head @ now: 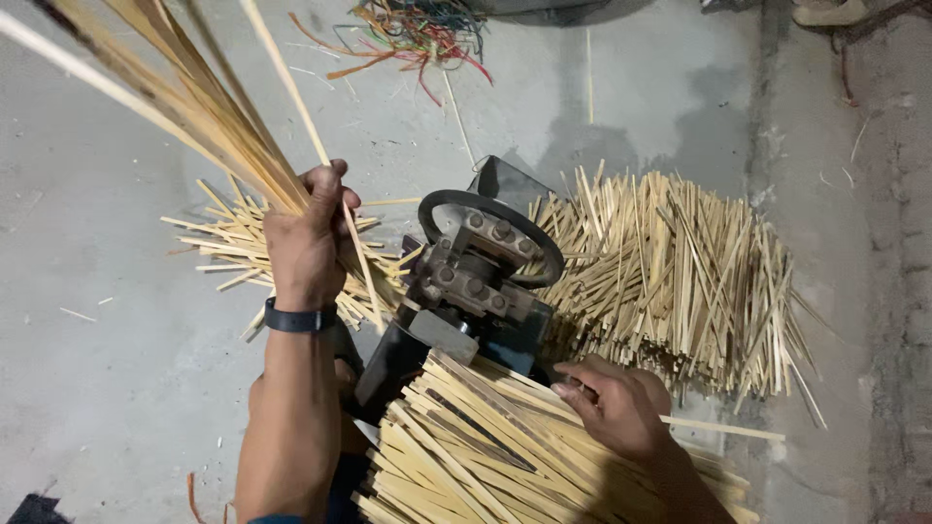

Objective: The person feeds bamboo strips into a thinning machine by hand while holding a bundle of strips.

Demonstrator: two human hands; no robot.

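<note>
Pale bamboo, split into thin flat strips, makes up nearly everything here. The left hand (309,243) is clenched around a bundle of long strips (194,107) that fans away toward eleven o'clock, out past the top-left corner; a dark wristband (300,318) circles that wrist. One strip from the bundle hangs down past the thumb toward five o'clock.

At centre stands a small dark metal machine (476,281) — a black ring at its top, a block of bolted rollers below it, set on a dark base.

The right hand (614,403), at five o'clock from the machine, rests palm-down on a stack of cut strips (466,456) lying across the person's lap; the fingers are curled over the topmost pieces, though whether they pinch any one strip cannot be told.

Further items:
- Heap of short cut strips (680,281) on the concrete floor (107,369), at three o'clock from the machine — ends roughly aligned.
- Smaller scatter of strips (228,247) at nine o'clock, partly behind the left hand.
- Tangle of coloured cords (413,34) at twelve o'clock, well apart from the work.
</note>
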